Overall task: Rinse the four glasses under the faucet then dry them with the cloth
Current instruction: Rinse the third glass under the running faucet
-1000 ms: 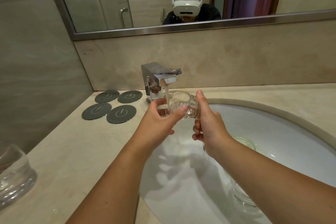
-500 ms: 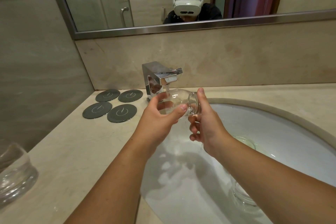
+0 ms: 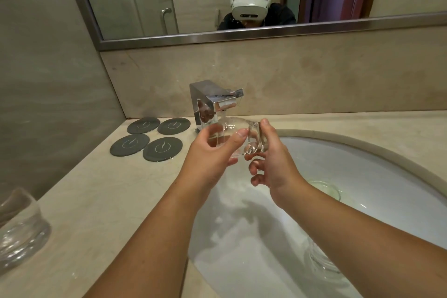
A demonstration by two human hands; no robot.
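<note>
A clear glass (image 3: pixel 238 134) lies on its side under the chrome faucet (image 3: pixel 210 104), with water running onto it. My left hand (image 3: pixel 210 155) grips its open end, thumb across the front. My right hand (image 3: pixel 271 155) holds the thick base between thumb and fingers. A second glass (image 3: pixel 20 227) stands on the counter at the far left edge. Another glass (image 3: pixel 321 262) sits in the basin, partly hidden under my right forearm. No cloth is in view.
Several dark round coasters (image 3: pixel 145 139) lie on the beige counter (image 3: pixel 101 196) left of the faucet. The white oval basin (image 3: pixel 362 169) takes up the right side, its drain (image 3: pixel 326 189) beyond my right wrist. A mirror (image 3: pixel 217 38) hangs above the backsplash.
The glass has turned slightly in my hands under the stream and both hands have shifted a little. Nothing else moved.
</note>
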